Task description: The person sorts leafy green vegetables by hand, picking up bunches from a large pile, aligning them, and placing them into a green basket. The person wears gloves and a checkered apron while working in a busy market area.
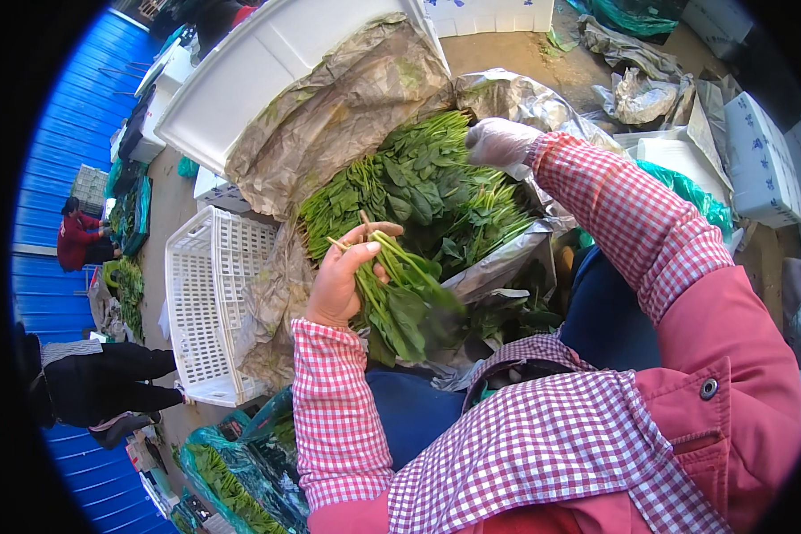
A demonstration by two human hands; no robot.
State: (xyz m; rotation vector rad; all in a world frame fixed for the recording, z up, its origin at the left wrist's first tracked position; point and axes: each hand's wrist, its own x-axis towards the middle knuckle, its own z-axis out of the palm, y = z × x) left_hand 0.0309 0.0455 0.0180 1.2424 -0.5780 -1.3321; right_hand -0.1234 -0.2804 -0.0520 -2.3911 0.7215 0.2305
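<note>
My left hand is bare and grips a small bunch of leafy greens by its stems. The leaves hang down to the right, their tips blurred. My right hand, in a thin clear glove, is at the upper right edge of a large heap of leafy greens. Its fingers curl inward, and whether anything is in them is hidden. The heap is stacked in bundles, stem ends outward, and brownish plastic sheeting surrounds it. Loose dark leaves lie below the heap, close to my knees.
A white slatted plastic crate stands on the left, with a large white plastic bin above it. Green bags of greens lie at lower left. White foam boxes stand at right. Two people are on the left.
</note>
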